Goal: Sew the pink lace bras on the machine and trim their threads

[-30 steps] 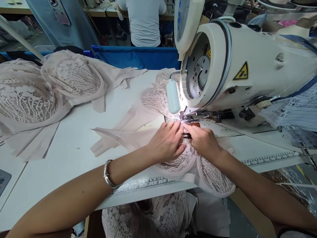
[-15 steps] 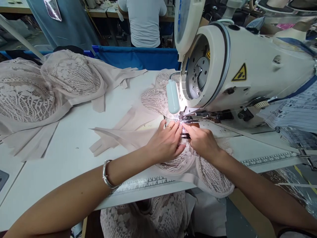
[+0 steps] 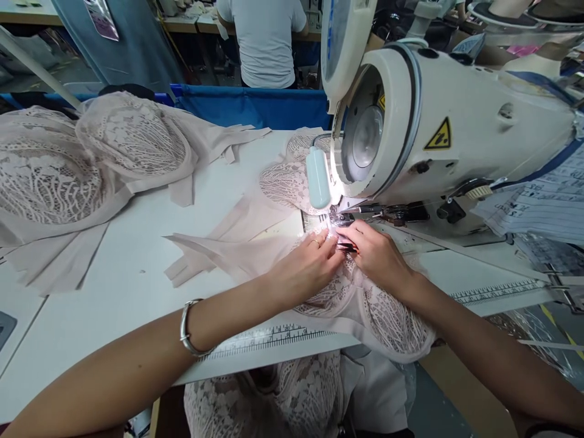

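A pale pink lace bra [image 3: 395, 319] lies under the sewing machine's needle area and hangs over the table's front edge. My left hand [image 3: 308, 267] is closed on the bra's fabric just in front of the presser foot [image 3: 340, 218], fingertips pinching its edge. My right hand [image 3: 378, 252] is closed beside it, its fingertips at the same edge close to the foot. Dark-tipped thread snips [image 3: 347, 247] stick out from under the right hand's fingers, pointing left; their handles are hidden in the palm. The hands nearly touch.
The white sewing machine [image 3: 474, 121] fills the right, with a small lamp [image 3: 318, 177] lit by the needle. More lace bras [image 3: 137, 140] lie at the left. A printed ruler [image 3: 274, 340] runs along the front edge. Another person [image 3: 264, 42] sits beyond the blue cloth bin [image 3: 246, 106].
Both hands have drawn slightly towards me, away from the foot, and the left fingers have curled in more. The disc in the machine's head has become a smooth blur.
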The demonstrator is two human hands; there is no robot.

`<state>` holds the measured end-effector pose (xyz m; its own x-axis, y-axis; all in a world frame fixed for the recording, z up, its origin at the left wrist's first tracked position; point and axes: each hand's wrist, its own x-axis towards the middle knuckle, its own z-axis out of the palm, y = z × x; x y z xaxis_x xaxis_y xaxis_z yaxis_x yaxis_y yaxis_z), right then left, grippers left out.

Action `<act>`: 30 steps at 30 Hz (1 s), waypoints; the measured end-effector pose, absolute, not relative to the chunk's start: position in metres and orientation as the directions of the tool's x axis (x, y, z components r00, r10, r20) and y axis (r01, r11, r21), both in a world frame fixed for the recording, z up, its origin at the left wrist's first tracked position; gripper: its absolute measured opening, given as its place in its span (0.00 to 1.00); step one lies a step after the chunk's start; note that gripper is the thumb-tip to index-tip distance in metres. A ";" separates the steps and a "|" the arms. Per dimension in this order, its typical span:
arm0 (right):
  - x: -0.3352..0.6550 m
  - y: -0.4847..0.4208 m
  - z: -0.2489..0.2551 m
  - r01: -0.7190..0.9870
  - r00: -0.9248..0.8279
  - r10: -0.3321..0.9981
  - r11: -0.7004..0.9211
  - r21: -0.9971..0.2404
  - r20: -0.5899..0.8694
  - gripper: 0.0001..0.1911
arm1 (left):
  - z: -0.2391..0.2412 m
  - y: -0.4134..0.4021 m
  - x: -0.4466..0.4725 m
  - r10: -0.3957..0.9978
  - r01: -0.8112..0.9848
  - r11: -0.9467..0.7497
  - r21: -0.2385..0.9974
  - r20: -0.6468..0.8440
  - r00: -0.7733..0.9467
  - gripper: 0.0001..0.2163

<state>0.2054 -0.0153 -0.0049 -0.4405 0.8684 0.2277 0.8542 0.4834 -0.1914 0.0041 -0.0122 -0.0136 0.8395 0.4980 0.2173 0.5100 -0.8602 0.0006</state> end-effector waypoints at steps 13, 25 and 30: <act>0.197 -0.001 0.003 0.871 -0.450 0.864 0.481 -0.104 0.227 0.12 | -0.007 0.020 -0.019 0.480 0.447 -0.877 0.176 0.263 0.837 0.15; 0.230 -0.067 -0.014 0.829 -0.501 0.761 0.559 -0.025 0.412 0.20 | -0.001 -0.004 -0.006 0.344 0.377 -0.921 -0.097 0.253 0.904 0.13; 0.235 -0.039 -0.001 0.871 -0.444 0.876 0.472 -0.136 0.189 0.20 | -0.003 0.001 -0.008 0.315 0.338 -0.941 -0.031 0.292 0.903 0.16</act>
